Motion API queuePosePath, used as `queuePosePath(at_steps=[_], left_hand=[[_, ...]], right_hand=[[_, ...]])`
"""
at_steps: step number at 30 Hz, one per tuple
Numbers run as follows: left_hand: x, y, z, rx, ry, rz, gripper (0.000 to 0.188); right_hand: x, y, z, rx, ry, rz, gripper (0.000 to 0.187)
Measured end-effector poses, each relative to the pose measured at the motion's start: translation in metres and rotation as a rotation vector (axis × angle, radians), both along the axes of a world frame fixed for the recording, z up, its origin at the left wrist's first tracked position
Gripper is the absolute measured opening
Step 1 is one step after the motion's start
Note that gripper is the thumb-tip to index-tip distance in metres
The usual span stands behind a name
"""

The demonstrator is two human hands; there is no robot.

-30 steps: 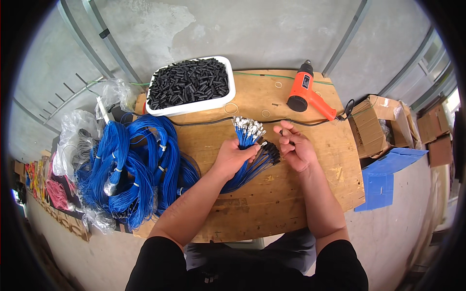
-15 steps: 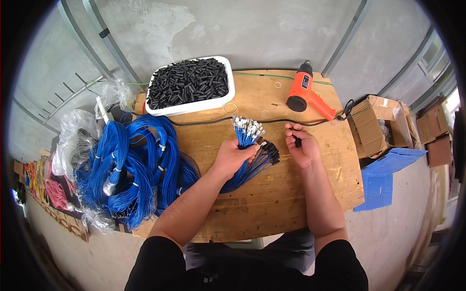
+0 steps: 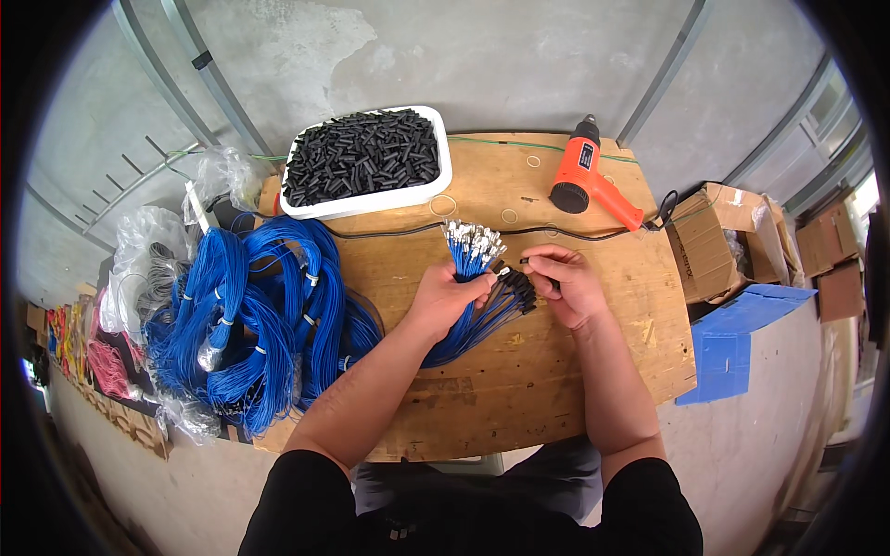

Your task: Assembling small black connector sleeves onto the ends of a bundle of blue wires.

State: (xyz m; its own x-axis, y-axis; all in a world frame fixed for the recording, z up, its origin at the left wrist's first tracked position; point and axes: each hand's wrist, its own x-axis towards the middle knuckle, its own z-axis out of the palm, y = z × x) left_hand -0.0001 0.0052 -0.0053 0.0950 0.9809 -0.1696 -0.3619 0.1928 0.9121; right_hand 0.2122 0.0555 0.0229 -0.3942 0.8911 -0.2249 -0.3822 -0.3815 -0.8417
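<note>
A bundle of blue wires (image 3: 461, 264) stands in the grip of my left hand (image 3: 443, 301), its bare silver terminals (image 3: 475, 239) fanned out above the fist. Beside that hand, several wires with black sleeves (image 3: 519, 292) on their ends spread to the right. My right hand (image 3: 572, 289) is closed, with a short black sleeve (image 3: 526, 261) pinched at the fingertips and more black showing against the fingers. It sits just right of the terminals, apart from them. Behind both hands, a white tub (image 3: 443, 176) is heaped with short black sleeves (image 3: 362, 159).
Large coils of blue wire (image 3: 255, 324) cover the table's left side. An orange heat gun (image 3: 589, 176) lies at the back right, its black cord (image 3: 389, 233) crossing behind my hands. Rubber bands (image 3: 442, 205) lie on the wooden table (image 3: 519, 389). Cardboard boxes (image 3: 709, 241) stand to the right.
My right hand has moved left toward the terminals and turned, bringing a black sleeve to its fingertips. My left hand stays around the wire bundle.
</note>
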Motion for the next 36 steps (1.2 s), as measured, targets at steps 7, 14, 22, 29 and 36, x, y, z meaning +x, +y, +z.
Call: queuePosePath(at_steps=[7, 14, 22, 29, 36], left_hand=[[0.000, 0.000, 0.001, -0.003, -0.016, 0.009, 0.007], [0.000, -0.001, 0.002, 0.001, -0.032, 0.026, 0.007], [-0.002, -0.001, 0.002, 0.011, -0.015, -0.016, 0.007], [-0.002, -0.001, 0.002, 0.011, -0.023, -0.005, 0.008], [-0.002, -0.001, 0.004, 0.008, -0.034, -0.019, 0.008]], right_hand=[[-0.004, -0.007, 0.000, 0.057, -0.089, 0.032, 0.017], [-0.010, -0.010, 0.002, 0.103, -0.155, -0.004, 0.017], [-0.011, -0.011, -0.004, 0.223, -0.183, -0.044, 0.014], [-0.010, -0.009, -0.006, 0.239, -0.178, -0.020, 0.010], [-0.010, -0.007, -0.008, 0.328, -0.201, 0.006, 0.009]])
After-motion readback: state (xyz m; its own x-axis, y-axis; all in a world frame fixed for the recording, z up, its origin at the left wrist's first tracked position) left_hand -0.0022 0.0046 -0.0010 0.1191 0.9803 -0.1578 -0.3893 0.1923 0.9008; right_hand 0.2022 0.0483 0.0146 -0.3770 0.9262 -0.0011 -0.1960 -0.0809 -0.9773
